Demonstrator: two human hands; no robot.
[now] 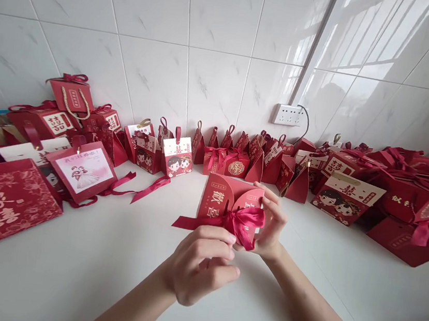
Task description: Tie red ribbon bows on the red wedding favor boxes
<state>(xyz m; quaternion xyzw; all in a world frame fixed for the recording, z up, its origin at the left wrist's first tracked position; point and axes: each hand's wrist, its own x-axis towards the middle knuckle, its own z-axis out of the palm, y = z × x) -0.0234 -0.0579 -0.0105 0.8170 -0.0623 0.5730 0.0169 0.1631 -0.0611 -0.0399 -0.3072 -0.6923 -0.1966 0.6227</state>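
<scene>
A red gift box (214, 192) with gold Chinese characters is held up above the white table, its curved flaps folded over each other on the front. Around it runs a dark pink ribbon, tied in a bow (245, 222) at the front, with one tail sticking out to the left. My right hand (272, 222) grips the box by its right side, partly hidden behind it. Just below the bow is my left hand (203, 266), fingers half curled and thumb apart from them. Its upper fingertips are at the ribbon; I cannot tell whether they touch it.
Several small red boxes (233, 165) line the wall. Larger boxes are heaped at the right (401, 194), and a big red box (6, 202) leans at the left. A loose ribbon (150, 190) lies on the white table (117, 253). A power strip (287, 115) is on the tiled wall.
</scene>
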